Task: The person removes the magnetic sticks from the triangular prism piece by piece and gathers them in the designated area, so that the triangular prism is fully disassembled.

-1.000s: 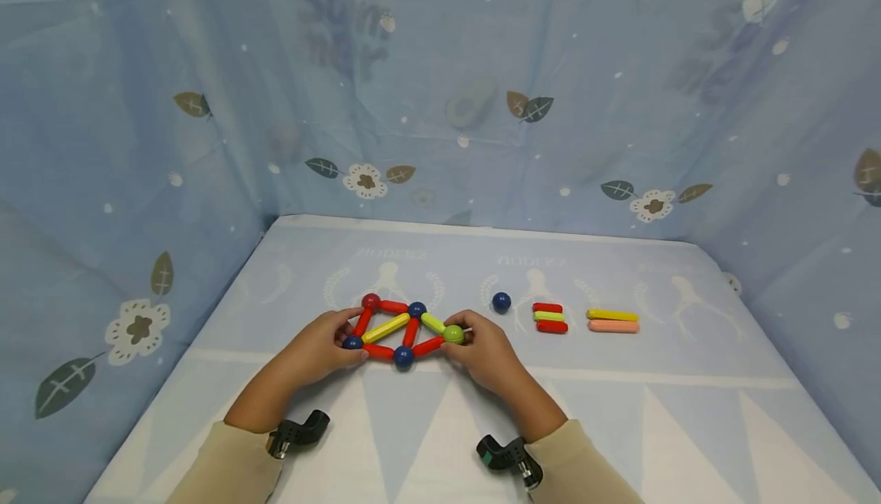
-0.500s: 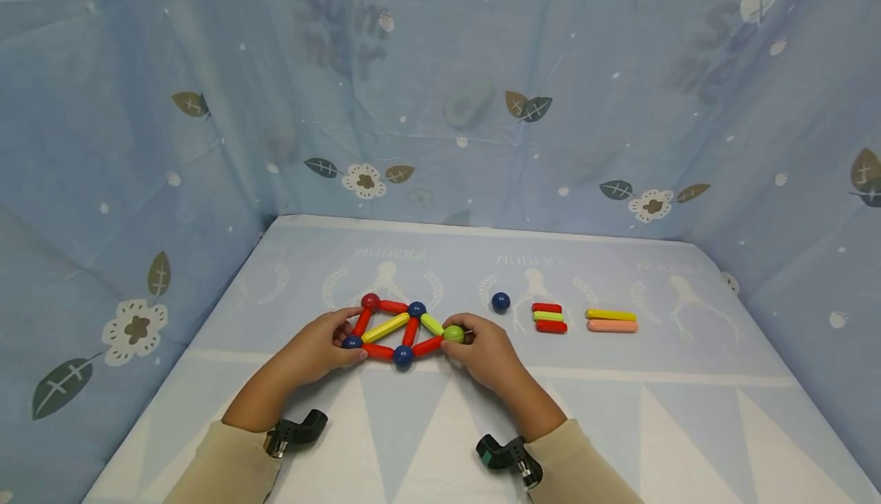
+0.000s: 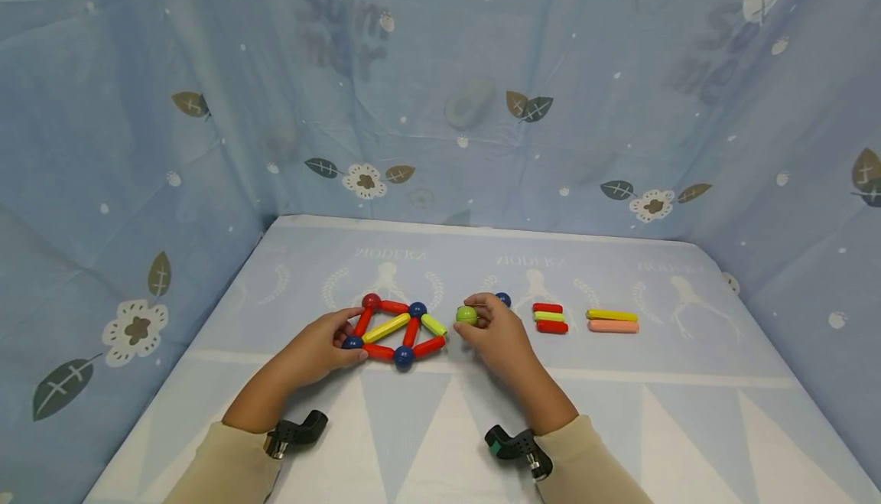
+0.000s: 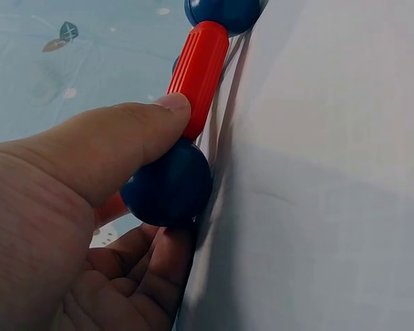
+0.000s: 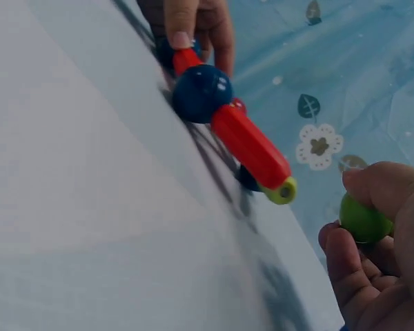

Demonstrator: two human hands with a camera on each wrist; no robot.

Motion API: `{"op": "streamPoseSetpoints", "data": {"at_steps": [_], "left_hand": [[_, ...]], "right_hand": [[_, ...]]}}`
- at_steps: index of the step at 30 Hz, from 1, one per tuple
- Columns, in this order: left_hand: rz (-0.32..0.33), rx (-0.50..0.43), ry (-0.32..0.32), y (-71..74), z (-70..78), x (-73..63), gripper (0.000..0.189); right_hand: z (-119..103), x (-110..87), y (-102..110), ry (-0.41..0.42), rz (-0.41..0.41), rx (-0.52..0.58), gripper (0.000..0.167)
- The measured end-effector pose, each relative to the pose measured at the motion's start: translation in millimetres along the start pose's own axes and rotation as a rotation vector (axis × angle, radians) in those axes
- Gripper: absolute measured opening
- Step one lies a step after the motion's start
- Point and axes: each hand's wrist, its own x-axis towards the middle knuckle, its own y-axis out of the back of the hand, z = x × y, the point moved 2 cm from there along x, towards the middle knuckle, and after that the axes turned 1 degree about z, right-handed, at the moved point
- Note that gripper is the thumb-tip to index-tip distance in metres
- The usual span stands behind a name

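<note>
Seven rods and four balls make up the frame of glossy balls and slim sticks (image 3: 411, 332) on my pale printed cloth (image 3: 427, 427) in the head view: five short red rods (image 3: 430, 347), one short lime rod (image 3: 433, 325), one longer yellow rod (image 3: 385, 328), three blue balls (image 3: 404, 358), one red ball (image 3: 372, 301). My left hand (image 3: 318, 349) grips its left corner; my right hand (image 3: 501, 337) pinches one shiny lime-green ball (image 3: 466, 313) — beside the frame, not touching it. Partly hidden behind that hand sits one loose blue ball (image 3: 504, 299); rightward lie three loose short rods (image 3: 548, 317), then two longer sticks, yellow and salmon (image 3: 613, 326).

From my left wrist, my thumb presses a red rod ribbed lengthwise, next to a smooth blue ball.

From my right wrist, thumb and fingers hold the round lime-green ball — apart from the frame's two bare rod ends (image 5: 284, 191).
</note>
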Motion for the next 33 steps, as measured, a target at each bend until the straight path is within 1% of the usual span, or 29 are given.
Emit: {"op": "streamPoseSetpoints", "data": {"at_steps": [4,7,10,13,15,20,23,28,33], "left_hand": [[-0.001,-0.004,0.003,-0.1,1.4,-0.3,0.081],[-0.002,-0.005,0.006,0.1,2.1,-0.1,0.081],[-0.002,-0.003,0.001,0.0,2.0,0.3,0.081],[-0.002,-0.008,-0.009,-0.3,1.6,0.8,0.08],[-0.002,-0.007,-0.012,-0.6,1.5,0.9,0.08],[0.003,0.005,0.006,-0.3,1.4,-0.4,0.081],[0.008,0.008,0.011,0.6,1.7,-1.6,0.081],[0.007,0.01,0.007,0.7,1.9,-1.8,0.081],[0.003,0.007,0.017,-0.9,1.3,-1.6,0.08]], "right_hand": [[-2.8,6.9,16.5,0.016,0.07,-0.031,0.038],[-0.4,14.4,28.5,0.02,0.109,-0.049,0.041],[5.5,22.5,37.0,0.008,0.122,-0.074,0.044],[11.9,28.9,40.7,-0.015,0.106,-0.105,0.046],[15.1,32.1,40.9,-0.036,0.092,-0.129,0.045],[20.4,39.2,35.0,-0.098,0.045,-0.123,0.045],[21.3,42.2,30.7,-0.115,0.027,-0.122,0.045],[23.8,44.8,26.9,-0.129,0.031,-0.205,0.046],[24.5,42.9,21.1,-0.16,0.034,-0.18,0.049]]}}
